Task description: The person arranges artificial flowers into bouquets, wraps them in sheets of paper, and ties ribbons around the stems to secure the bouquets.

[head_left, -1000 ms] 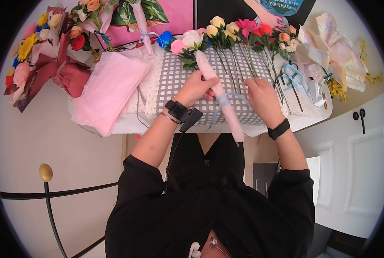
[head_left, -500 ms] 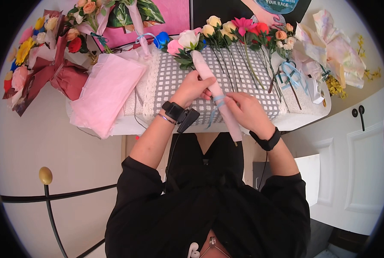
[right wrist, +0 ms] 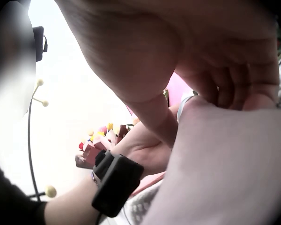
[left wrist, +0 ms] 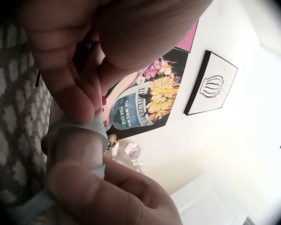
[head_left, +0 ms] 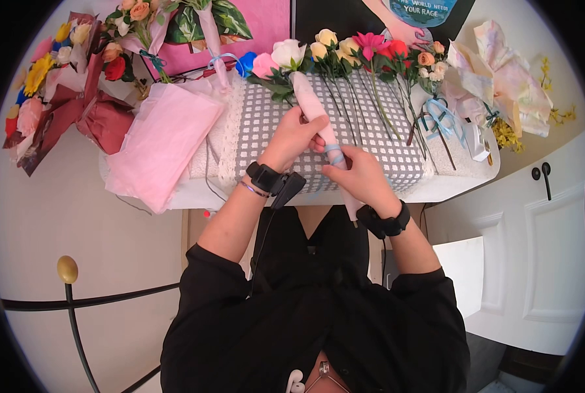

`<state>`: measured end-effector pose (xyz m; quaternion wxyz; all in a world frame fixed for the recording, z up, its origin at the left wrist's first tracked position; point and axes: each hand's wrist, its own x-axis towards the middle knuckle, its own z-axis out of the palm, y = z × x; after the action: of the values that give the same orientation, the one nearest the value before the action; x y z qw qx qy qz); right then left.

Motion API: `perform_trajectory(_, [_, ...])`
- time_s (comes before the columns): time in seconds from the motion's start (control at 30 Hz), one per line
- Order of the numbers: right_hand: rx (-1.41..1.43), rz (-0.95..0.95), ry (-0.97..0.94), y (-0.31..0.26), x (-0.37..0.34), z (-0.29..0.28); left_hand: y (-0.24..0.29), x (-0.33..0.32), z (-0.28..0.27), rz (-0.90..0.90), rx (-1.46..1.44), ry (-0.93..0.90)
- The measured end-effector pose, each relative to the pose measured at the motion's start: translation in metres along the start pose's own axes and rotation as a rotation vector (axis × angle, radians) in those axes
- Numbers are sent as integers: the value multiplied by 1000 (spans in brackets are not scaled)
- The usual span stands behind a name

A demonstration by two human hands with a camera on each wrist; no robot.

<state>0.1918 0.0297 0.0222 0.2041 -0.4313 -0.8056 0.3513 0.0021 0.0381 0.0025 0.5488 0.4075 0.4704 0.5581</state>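
Pink wrapping paper (head_left: pixel 310 98) is rolled into a slim tube around a flower stem, with a white rose (head_left: pixel 288 54) and a pink rose (head_left: pixel 265 65) at its upper end. My left hand (head_left: pixel 295 139) grips the tube at mid-length, thumb across the front. Just below, my right hand (head_left: pixel 365 177) holds the tube between thumb and fingers. Between the two hands a light blue ribbon (head_left: pixel 333 154) runs around the paper. The left wrist view shows the ribbon (left wrist: pixel 82 127) looped round the tube, with the right thumb pressed below it. Part of the ribbon is hidden behind my right hand.
Loose flower stems (head_left: pixel 371 85) lie along the checked cloth (head_left: pixel 259 124) to the right. Folded pink sheets (head_left: pixel 164 141) lie at the left, near a dark red wrapped bouquet (head_left: pixel 96 118). A pale wrapped bouquet (head_left: pixel 502 72) and blue ribbon bow (head_left: pixel 443 118) are at the right.
My right hand came down and left from the stems beside the tube and now holds the tube below my left hand. The ribbon tail that stuck out right is wound around. My left hand kept its grip.
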Motion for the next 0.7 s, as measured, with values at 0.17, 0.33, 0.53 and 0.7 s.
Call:
perform_trajectory(0.17, [785, 99, -183, -7, -6, -2, 30, -20, 7, 120, 65, 50])
perform_trajectory(0.33, [1297, 396, -366, -28, -5, -11, 40, -33, 9, 214, 150, 21])
perform_trajectory(0.53, [1296, 423, -403, -29, -1, -2, 34, -32, 6, 336, 286, 47])
perform_trajectory(0.7, [1194, 427, -263, -18, 3, 11, 28, -47, 7, 53, 192, -9])
